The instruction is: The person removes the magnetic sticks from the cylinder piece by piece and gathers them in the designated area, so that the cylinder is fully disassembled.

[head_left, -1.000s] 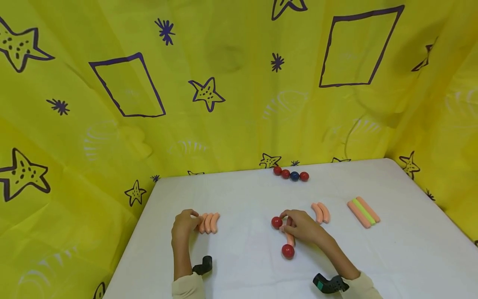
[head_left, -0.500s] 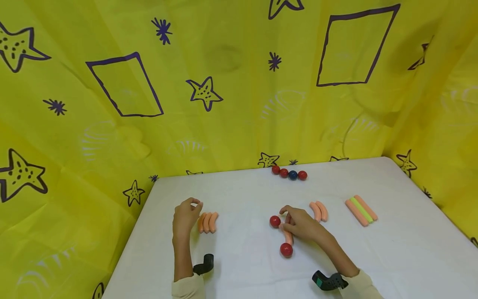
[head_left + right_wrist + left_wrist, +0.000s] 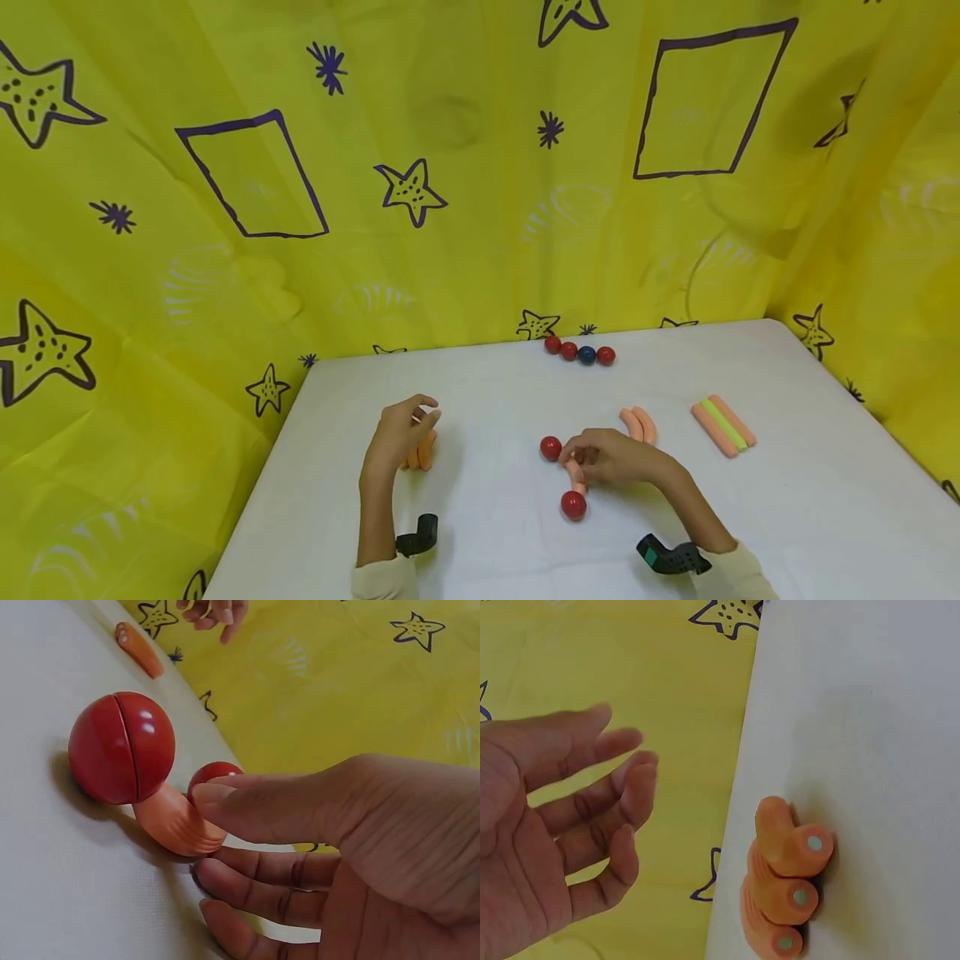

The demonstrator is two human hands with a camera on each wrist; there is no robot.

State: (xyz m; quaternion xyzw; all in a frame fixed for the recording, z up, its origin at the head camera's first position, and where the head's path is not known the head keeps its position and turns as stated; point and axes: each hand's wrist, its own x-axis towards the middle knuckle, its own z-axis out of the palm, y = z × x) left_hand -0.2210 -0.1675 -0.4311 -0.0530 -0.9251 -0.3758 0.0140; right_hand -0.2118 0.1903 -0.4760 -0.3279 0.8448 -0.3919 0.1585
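My right hand (image 3: 618,457) pinches a curved orange stick (image 3: 176,821) between thumb and fingers, low over the table. One end of that stick meets a red ball (image 3: 120,746) with a seam round it. A second red ball (image 3: 551,448) lies just beyond the fingertips, partly behind the thumb in the right wrist view. My left hand (image 3: 401,437) hovers with loosely bent fingers and nothing in them. Beneath it lie three curved orange sticks (image 3: 780,889) side by side, pale round spots on their ends; in the head view the hand partly hides them.
Two curved sticks (image 3: 638,426) lie beyond the right hand. Farther right sit straight orange and green sticks (image 3: 723,426) side by side. At the back edge a row of red balls (image 3: 568,351) includes one blue ball (image 3: 587,356). A yellow curtain (image 3: 465,275) hangs behind the white table (image 3: 487,542).
The left hand has lifted off the three curved sticks and moved right above them. The right hand has shifted slightly at the curved stick between the two red balls.
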